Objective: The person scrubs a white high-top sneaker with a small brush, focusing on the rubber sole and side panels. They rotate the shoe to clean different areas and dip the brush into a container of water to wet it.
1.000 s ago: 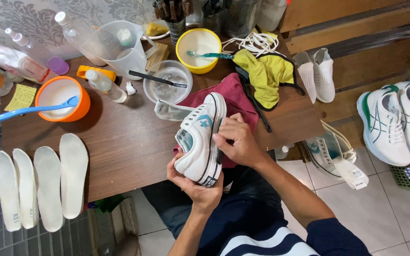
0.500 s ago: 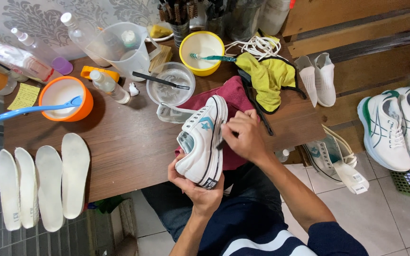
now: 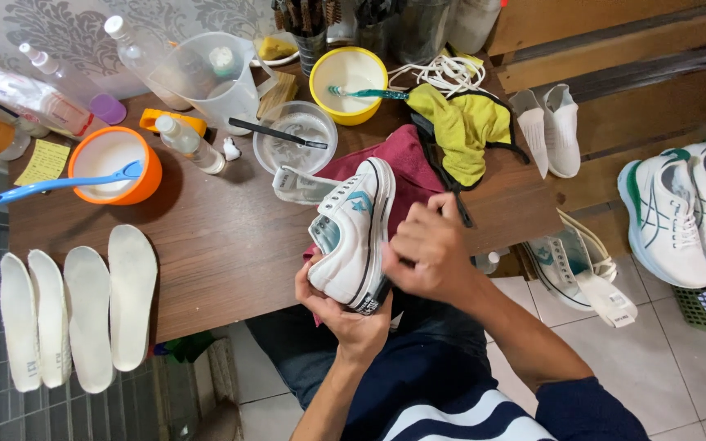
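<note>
Lighting is bright, even and diffuse, from overhead. Shadows on the worktop (image 3: 230, 245) are soft and short. The right hand (image 3: 426, 253) shows slight motion blur. Wide-angle distortion bends straight lines near the frame edges. No strong glare appears.

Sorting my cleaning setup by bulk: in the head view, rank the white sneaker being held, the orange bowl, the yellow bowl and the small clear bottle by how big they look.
1. White sneaker, though it is nearest the camera
2. Orange bowl
3. Yellow bowl, close to the orange one, so unsure
4. Small clear bottle
</note>
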